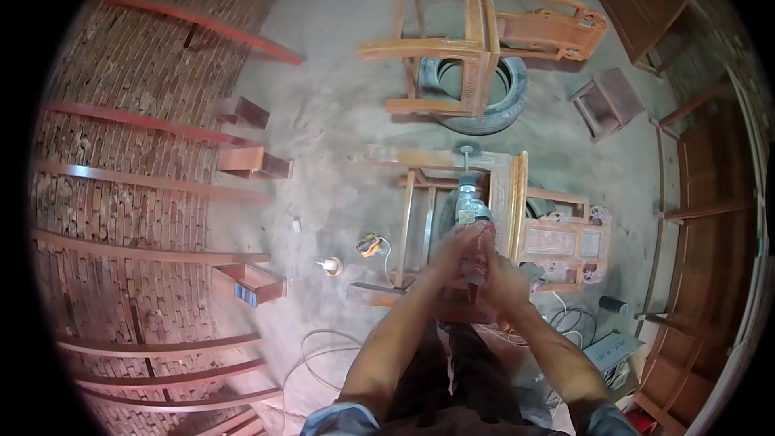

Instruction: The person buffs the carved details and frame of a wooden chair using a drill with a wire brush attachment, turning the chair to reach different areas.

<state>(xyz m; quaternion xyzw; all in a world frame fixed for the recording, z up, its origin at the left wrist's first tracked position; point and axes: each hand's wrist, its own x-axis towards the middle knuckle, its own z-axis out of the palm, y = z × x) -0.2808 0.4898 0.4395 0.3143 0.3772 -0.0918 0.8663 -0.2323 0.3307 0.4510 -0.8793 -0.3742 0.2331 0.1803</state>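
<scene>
A power tool (471, 210) with a long shaft and a small round disc at its far end is gripped in both hands. My left hand (454, 252) is closed around its body from the left, blurred by motion. On the right, my right hand (502, 281) is wrapped round the tool's rear part. The disc (467, 150) is at the upper leg of a wooden chair (518, 194) that lies on its side; whether it touches the wood I cannot tell. The chair's carved back points right.
Another wooden chair (482, 48) lies on a tire (517, 97) ahead. Red wooden bars line the brick wall (137, 218) at left. Cables (323, 333) run over the floor. An open box (613, 355) stands at lower right, beside a black cylinder (613, 305).
</scene>
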